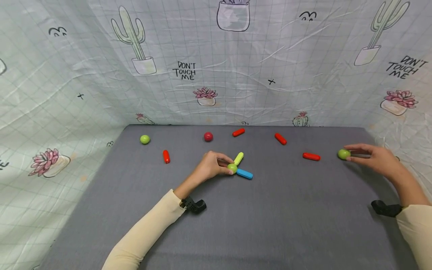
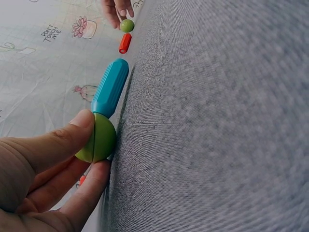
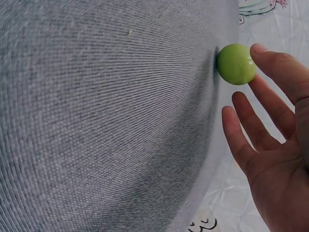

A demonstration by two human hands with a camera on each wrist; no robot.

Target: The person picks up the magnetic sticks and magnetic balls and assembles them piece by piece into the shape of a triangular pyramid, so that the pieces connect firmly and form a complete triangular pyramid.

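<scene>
Blue stick (image 1: 244, 173): its left end is met by the centre green ball (image 1: 232, 168), low at the grey table (image 1: 270, 225).
Left hand (image 1: 212, 165): placed left of the blue stick, fingers bent; the centre green ball is pinched.
Yellow-green stick (image 1: 239, 158): angled away just beyond the blue stick, its near end set against the same ball.
Right hand (image 1: 379, 159): placed well right of the blue stick; the right green ball (image 1: 343, 154) is pinched between thumb and forefinger, two other fingers being held apart from it.
In between: the stretch from the blue stick to the right green ball is interrupted by the right red stick (image 1: 311, 156).
Beyond the blue stick: the back red stick (image 1: 238, 132) and, rightward, the slanted red stick (image 1: 280, 138) are seen.
Left of the blue stick: the red ball (image 1: 208, 137), left red stick (image 1: 166, 156) and left green ball (image 1: 144, 139) are scattered.
Backdrop: cactus-printed cloth (image 1: 229, 108) is seen beyond the blue stick.
</scene>
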